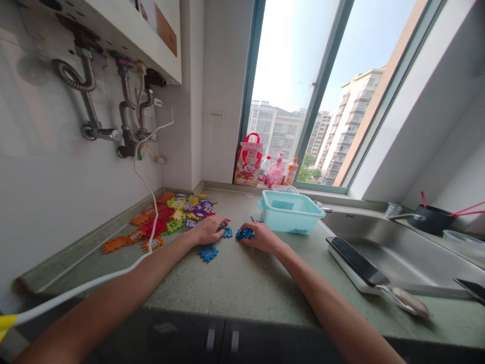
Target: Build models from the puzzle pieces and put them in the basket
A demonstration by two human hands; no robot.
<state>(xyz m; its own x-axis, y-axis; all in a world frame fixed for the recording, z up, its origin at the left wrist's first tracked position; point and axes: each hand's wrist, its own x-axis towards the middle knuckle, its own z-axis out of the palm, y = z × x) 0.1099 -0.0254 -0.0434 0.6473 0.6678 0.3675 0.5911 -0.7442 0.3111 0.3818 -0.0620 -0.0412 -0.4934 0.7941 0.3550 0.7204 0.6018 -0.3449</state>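
- The left hand (209,230) lay palm down on the counter (235,273), its fingers curled over a small blue tile (227,232) at the fingertips; whether it truly gripped the tile could not be told.
- The right hand (262,237) rested just beside it, fingers closed around another blue tile (244,233), which stuck out on the thumb side.
- The two blue pieces sat close together between the hands, almost touching.
- A third blue tile (208,253) lay loose on the counter, near the left wrist and apart from both hands.
- A heap of coloured tiles (166,218), orange, red, yellow, green and purple, spread along the wall behind the left hand.
- A light blue basket (290,212) stood just behind the right hand.
- A white cable (146,242) hung down from the wall fittings and crossed the counter over the left forearm.
- To the right were a steel sink (394,253) and a phone (356,260) on its edge.
- Bottles (278,172) and a red bag (248,162) stood on the window sill.
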